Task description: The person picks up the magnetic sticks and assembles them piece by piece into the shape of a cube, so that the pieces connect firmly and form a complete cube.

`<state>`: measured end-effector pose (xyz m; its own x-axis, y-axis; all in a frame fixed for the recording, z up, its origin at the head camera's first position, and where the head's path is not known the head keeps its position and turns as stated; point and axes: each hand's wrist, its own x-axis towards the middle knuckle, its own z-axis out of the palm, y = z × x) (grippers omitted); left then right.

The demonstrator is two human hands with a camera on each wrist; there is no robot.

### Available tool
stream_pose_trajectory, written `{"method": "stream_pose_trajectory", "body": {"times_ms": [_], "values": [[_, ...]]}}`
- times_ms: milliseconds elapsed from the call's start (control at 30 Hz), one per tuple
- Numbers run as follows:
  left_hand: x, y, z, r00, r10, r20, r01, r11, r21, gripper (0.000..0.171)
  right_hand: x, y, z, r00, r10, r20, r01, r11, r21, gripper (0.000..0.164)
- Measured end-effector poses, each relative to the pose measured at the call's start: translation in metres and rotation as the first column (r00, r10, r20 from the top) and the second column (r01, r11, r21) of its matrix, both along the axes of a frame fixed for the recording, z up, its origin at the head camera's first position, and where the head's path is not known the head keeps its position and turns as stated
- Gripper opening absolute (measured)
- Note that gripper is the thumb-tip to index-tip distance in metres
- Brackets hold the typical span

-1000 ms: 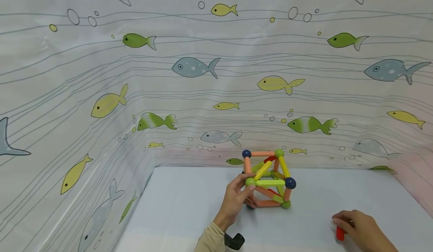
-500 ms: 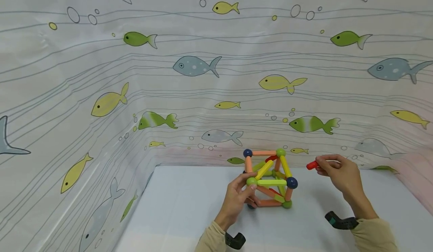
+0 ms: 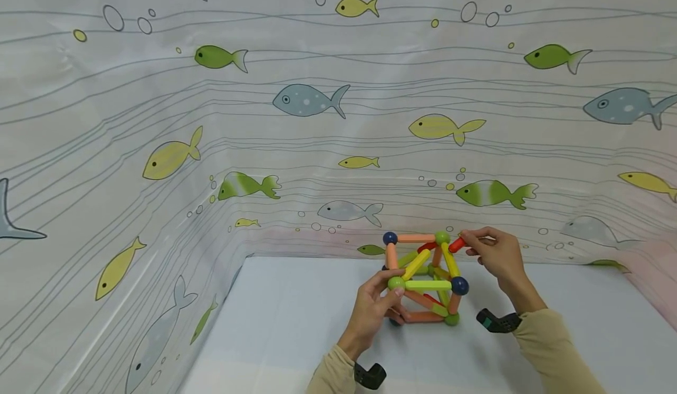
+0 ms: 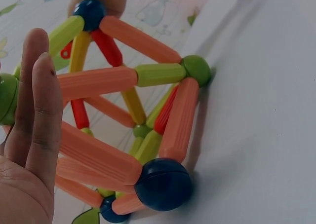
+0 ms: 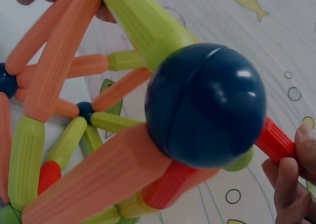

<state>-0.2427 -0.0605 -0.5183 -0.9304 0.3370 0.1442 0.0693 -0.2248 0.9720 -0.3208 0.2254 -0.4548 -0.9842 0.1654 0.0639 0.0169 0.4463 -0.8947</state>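
A cube-like frame of magnetic rods and balls stands on the white table, built from coral, lime, yellow and red rods. My left hand grips its near left top corner, thumb and fingers around a green ball. A short red magnetic rod is pinched between the thumb and fingertips of my right hand. Its free end overlaps the yellow rod just below the far right green ball. In the right wrist view, a dark blue ball hides part of the red rod.
The white table extends on both sides of the frame. Behind it rises a pale backdrop printed with fish and wavy lines. A dark wrist-worn device sits at my right wrist, another device at my left.
My right hand has lifted the red rod from the table at the right and carried it up and left to the frame. My left hand keeps its grip on the green ball.
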Motion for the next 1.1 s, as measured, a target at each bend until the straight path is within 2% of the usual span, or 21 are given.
{"method": "stream_pose_trajectory", "body": {"times_ms": [267,667,1100], "values": [[0.0,0.0,-0.001,1.0,0.009,0.015,-0.009,1.0,0.01,0.041,-0.008,-0.011,-0.002,0.999,0.018,-0.029,-0.018,1.0,-0.002,0.055],[0.0,0.001,-0.001,1.0,0.017,0.011,-0.017,1.0,0.01,0.04,-0.013,-0.029,0.005,0.993,0.073,-0.094,-0.07,0.997,0.033,0.042],[-0.001,0.001,-0.003,1.0,0.011,0.019,-0.011,1.0,0.019,0.04,-0.013,-0.034,0.004,0.994,0.095,-0.056,-0.091,0.994,0.065,0.051]]}}
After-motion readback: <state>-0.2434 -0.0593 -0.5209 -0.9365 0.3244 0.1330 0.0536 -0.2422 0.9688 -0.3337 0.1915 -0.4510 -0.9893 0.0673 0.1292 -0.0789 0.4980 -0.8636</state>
